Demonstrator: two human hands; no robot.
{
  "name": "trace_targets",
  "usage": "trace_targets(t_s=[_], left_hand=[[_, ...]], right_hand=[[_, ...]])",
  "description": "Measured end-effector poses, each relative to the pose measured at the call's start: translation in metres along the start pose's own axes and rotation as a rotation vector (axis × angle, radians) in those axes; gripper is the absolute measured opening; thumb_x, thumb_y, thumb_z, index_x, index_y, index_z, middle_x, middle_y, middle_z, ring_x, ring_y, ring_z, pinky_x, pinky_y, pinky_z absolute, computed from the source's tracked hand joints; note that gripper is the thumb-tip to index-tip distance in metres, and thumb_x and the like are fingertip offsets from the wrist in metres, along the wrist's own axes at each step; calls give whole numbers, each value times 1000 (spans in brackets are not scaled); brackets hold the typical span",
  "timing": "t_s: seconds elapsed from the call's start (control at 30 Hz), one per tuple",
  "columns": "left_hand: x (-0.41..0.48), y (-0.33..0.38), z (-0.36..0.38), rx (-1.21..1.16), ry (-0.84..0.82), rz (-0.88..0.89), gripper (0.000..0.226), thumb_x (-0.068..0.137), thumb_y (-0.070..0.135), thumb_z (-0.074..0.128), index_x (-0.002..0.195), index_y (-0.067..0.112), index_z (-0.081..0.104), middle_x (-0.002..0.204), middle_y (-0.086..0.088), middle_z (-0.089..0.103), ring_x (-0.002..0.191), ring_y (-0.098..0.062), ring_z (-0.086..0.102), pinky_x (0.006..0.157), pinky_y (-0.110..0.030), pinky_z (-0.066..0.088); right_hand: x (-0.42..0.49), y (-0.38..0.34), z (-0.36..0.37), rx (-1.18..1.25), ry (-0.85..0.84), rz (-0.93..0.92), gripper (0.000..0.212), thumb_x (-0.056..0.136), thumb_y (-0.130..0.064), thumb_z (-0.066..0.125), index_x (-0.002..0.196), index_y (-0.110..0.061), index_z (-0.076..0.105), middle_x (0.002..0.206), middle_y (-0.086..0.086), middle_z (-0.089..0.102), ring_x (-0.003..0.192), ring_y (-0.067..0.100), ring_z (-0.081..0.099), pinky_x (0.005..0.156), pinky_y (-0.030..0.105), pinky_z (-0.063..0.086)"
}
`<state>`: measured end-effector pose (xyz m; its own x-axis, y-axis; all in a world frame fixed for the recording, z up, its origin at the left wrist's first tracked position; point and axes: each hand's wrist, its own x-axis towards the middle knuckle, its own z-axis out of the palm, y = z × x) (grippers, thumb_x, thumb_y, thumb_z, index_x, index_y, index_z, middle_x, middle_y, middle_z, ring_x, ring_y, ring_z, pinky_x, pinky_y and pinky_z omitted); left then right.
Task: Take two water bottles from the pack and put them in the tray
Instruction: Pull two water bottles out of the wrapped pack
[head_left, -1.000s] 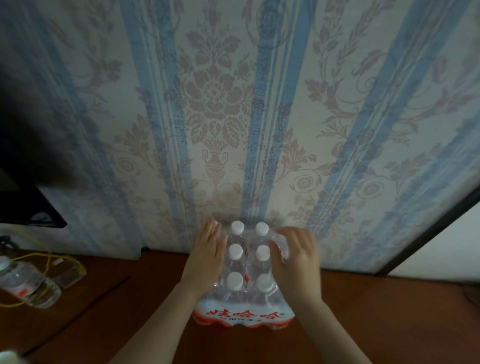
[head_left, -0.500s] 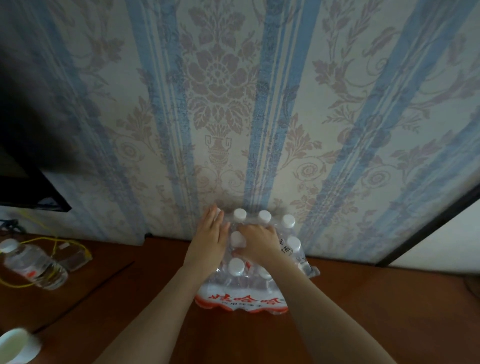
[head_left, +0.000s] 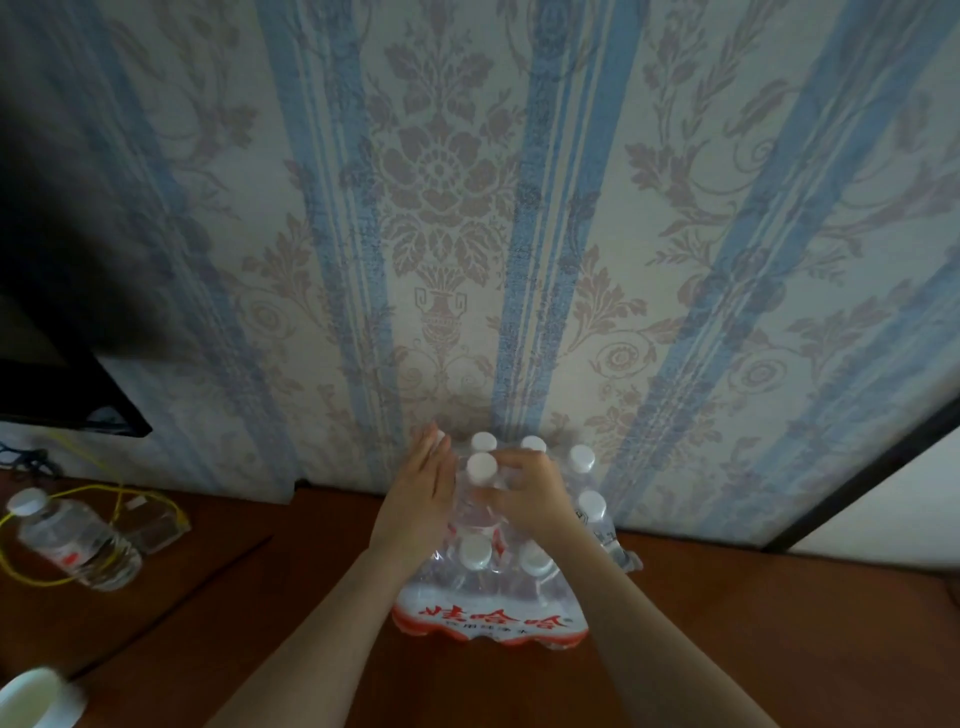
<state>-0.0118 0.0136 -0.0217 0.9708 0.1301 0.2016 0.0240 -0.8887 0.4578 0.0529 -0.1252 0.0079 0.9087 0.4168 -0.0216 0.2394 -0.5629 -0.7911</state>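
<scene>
A shrink-wrapped pack of water bottles (head_left: 491, 618) with white caps and a red-lettered band stands on the brown table against the wall. My left hand (head_left: 421, 499) lies flat against the pack's left side, fingers straight. My right hand (head_left: 530, 493) is closed around a middle bottle (head_left: 480, 467), whose white cap stands a little higher than its neighbours. A small clear tray (head_left: 156, 525) sits at the left on the table.
A loose water bottle (head_left: 72, 540) stands beside the clear tray, with a yellow cable (head_left: 119, 499) looped around them. A black screen corner (head_left: 78, 410) hangs at the left. A white cup rim (head_left: 36, 696) shows at the bottom left. Patterned wallpaper rises right behind the pack.
My right hand moved from the pack's right side onto the middle bottle and closed on it; that bottle's cap has risen slightly. The left hand stayed on the pack's left side.
</scene>
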Motion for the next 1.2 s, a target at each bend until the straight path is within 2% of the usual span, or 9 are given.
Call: trace_targets(t_s=[0.1, 0.2, 0.33, 0.43, 0.53, 0.7, 0.83, 1.0, 1.2], left_hand=[[2, -5, 2, 67, -79, -3, 71, 48, -11, 89, 111, -23, 57, 116, -38, 60, 109, -49, 59, 87, -55, 51], [6, -5, 3, 166, -106, -8, 65, 63, -4, 85, 118, -19, 54, 124, -34, 57, 118, -45, 54, 97, -50, 47], [5, -9, 12, -26, -1, -72, 55, 102, 6, 38, 148, 0, 9, 159, -15, 6, 146, -22, 0, 115, -27, -4], [10, 4, -2, -403, -21, -261, 51, 103, 36, 26, 149, 14, 21, 160, -1, 13, 144, -7, 7, 114, -24, 0], [16, 20, -22, -750, -36, -422, 72, 91, 60, 22, 146, 15, 31, 153, -3, 31, 141, -19, 27, 118, -44, 16], [30, 60, -68, -1061, -175, -356, 53, 95, 57, 27, 125, 25, 57, 131, -4, 56, 120, -25, 51, 107, -45, 36], [25, 76, -76, -990, -233, -242, 44, 62, 70, 63, 101, 49, 63, 98, 14, 73, 88, 1, 69, 68, -16, 55], [31, 75, -82, -990, 32, -127, 43, 78, 17, 76, 108, 37, 53, 93, 18, 69, 80, 16, 63, 58, -3, 48], [29, 75, -93, -851, 157, -121, 38, 64, 43, 77, 95, 47, 56, 89, 33, 66, 83, 21, 59, 60, 3, 43]], right_hand=[[-6, -15, -17, 226, 70, -38, 26, 68, -15, 80, 93, -17, 72, 89, 2, 72, 85, 15, 66, 68, 15, 49], [-12, -38, -41, 446, 118, -65, 22, 73, -6, 75, 91, -17, 69, 94, 5, 72, 94, 19, 65, 81, 35, 52], [-15, -68, -85, 634, 193, -104, 20, 75, -14, 73, 95, -14, 69, 100, 15, 70, 101, 30, 64, 91, 48, 48], [-13, -83, -112, 768, 218, -91, 25, 74, -17, 71, 97, -8, 69, 98, 22, 68, 97, 36, 65, 96, 53, 47], [-9, -89, -121, 851, 184, -53, 19, 75, -12, 69, 91, -3, 69, 82, 13, 69, 81, 30, 66, 87, 50, 50], [-5, -95, -110, 927, 136, 43, 14, 71, -6, 71, 85, -2, 69, 73, 10, 71, 74, 30, 67, 76, 44, 54], [-6, -100, -100, 910, 133, 54, 13, 67, -10, 73, 80, -7, 72, 69, 6, 71, 70, 25, 67, 70, 39, 53], [-15, -110, -84, 807, 94, 33, 22, 69, -4, 75, 90, -5, 70, 83, 15, 71, 87, 33, 69, 82, 48, 55], [-23, -105, -83, 534, 28, -159, 34, 79, -30, 72, 108, -16, 64, 114, 9, 66, 111, 22, 60, 96, 46, 48]])
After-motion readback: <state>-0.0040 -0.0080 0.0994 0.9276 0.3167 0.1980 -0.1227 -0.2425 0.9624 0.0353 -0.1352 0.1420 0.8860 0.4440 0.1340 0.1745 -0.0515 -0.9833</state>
